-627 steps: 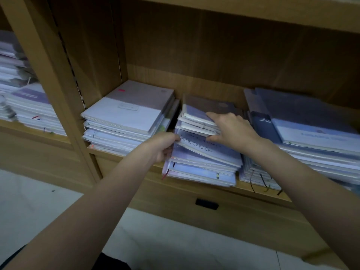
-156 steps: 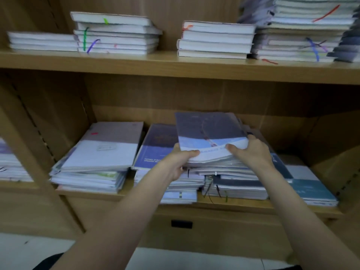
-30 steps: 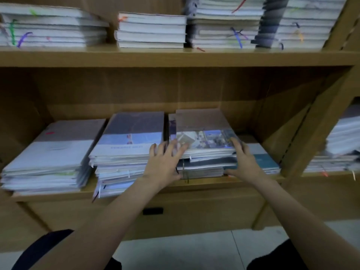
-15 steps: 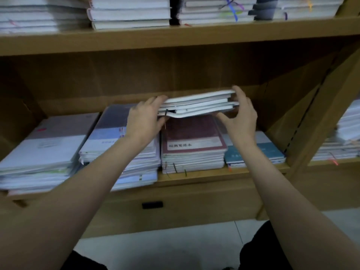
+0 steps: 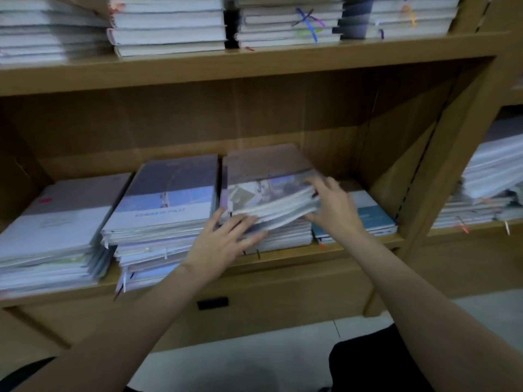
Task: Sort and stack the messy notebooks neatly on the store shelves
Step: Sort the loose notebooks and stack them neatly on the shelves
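Head view showed our left hand [image 5: 226, 239] spread flat against the front edge of the third notebook stack [image 5: 268, 199]. Our right hand [image 5: 334, 205] gripped its tilted top notebooks' right edge, above the low teal pile [image 5: 370, 216], with open height beneath the upper shelf [image 5: 254, 66].

Single head-worn wide-angle view, looking forward and down from close in front of a wooden shelf [image 5: 283, 258]. Both forearms enter from the bottom edge, the hands [image 5: 223, 244] reaching into the middle compartment. The upper shelf [image 5: 254, 66] crosses the top; pale floor [image 5: 254, 360] fills the bottom. No second view.
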The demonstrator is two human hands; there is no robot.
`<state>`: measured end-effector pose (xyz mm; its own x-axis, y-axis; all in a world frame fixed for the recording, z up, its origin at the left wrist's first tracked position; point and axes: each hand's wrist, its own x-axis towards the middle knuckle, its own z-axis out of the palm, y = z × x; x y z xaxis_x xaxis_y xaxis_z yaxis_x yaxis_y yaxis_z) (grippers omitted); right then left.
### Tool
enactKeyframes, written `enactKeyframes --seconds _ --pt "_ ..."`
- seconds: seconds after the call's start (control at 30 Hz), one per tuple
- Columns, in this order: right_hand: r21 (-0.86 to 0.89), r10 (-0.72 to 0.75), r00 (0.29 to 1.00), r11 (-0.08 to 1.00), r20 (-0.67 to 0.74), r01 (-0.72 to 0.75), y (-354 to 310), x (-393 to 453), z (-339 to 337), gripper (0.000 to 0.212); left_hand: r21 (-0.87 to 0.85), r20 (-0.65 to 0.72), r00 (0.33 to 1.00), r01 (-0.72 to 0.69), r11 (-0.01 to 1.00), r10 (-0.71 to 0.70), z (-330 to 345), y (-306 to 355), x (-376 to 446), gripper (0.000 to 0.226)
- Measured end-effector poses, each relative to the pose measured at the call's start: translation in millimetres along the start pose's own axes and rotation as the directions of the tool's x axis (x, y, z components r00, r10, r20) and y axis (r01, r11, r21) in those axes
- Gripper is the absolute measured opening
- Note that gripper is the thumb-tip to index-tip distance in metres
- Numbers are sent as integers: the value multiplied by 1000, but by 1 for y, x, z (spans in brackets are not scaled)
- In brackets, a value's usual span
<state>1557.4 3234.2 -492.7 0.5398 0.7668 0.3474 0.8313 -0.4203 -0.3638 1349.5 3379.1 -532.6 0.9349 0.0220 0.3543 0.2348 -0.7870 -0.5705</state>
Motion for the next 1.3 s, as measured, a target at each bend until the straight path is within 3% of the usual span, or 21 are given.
enactKeyframes --seconds 0.1,0.23,0.33,0.43,0.57,0.63,0.7,0.8,0.9,0.97,1.03,1.1,1.17,1.27,1.3 --pt "-2 -38 989 999 141 39 11 -10 0 75 -52 23 999 27 998 -26 5 8 -4 103" --pt "158 -72 982 986 172 45 17 -17 -14 63 -151 -3 998 57 987 -58 -6 8 -2 70" --pt "116 -9 999 993 32 5 14 -26 -28 44 -158 -101 985 120 980 -137 -23 -9 -1 45" --pt "95 -60 991 993 -122 72 -8 -22 -57 39 -139 -224 951 185 973 -213 -49 -42 3 31" --pt "136 -173 915 962 -365 236 -55 0 -115 34 -155 -329 904 232 960 -272 -97 -90 13 33" --pt "250 -111 914 943 -390 221 -69 9 -133 32 -119 -335 894 272 955 -297 -113 -108 16 33" --pt "342 10 958 935 -285 92 -70 14 -131 29 -100 -298 903 293 951 -310 -119 -114 17 36" --pt "299 155 987 941 33 -157 -56 14 -104 38 -117 -150 934 309 944 -324 -106 -101 14 48" --pt "284 243 929 903 280 -322 -39 17 -75 57 -148 -5 930 363 920 -368 -89 -85 16 45" --pt "304 314 864 842 394 -445 -25 20 -59 82 -242 196 887 456 856 -418 -79 -74 22 45" --pt "387 365 819 746 443 -542 6 30 -27 112 -298 407 821 534 791 -401 -63 -61 26 49" --pt "453 408 813 683 415 -573 43 44 11 127 -320 526 782 546 774 -334 -52 -46 28 54" --pt "544 458 814 607 357 -580 29 45 0 112 -300 538 779 534 790 -323 -42 -39 29 58" --pt "677 489 805 468 336 -567 0 53 -25 50 -258 519 778 539 802 -355 -36 -41 39 65" --pt "704 499 794 420 347 -572 -2 55 -28 37 -231 522 775 531 815 -356 -35 -40 43 67"
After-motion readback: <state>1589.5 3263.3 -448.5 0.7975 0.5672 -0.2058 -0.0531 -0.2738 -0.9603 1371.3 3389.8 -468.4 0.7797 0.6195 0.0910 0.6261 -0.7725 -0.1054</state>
